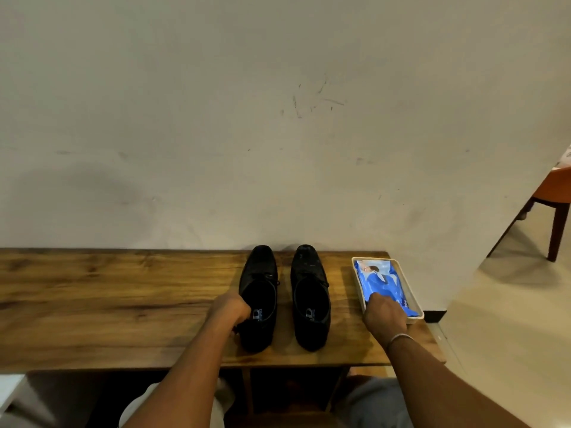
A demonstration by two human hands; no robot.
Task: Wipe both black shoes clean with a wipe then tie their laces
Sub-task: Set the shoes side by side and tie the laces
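Head view: two black shoes, the left shoe [259, 298] and the right shoe [310, 298], stand on the wooden worktop [123, 304]. The left hand [230, 310] has its grip closed round the left shoe's collar. The right hand [384, 315] rests on the blue wipe packet [378, 281] in a white tray [406, 284] (its grip is hidden). The step is probably fetching a wipe; next, pinch one sheet free.

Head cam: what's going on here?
A person sits at a wooden bench with two black shoes standing side by side on it. The left hand grips the left shoe at its heel end; the right shoe is untouched. The right hand is on the blue wipes pack in the white tray. No loose wipe shows, so wiping hasn't begun.
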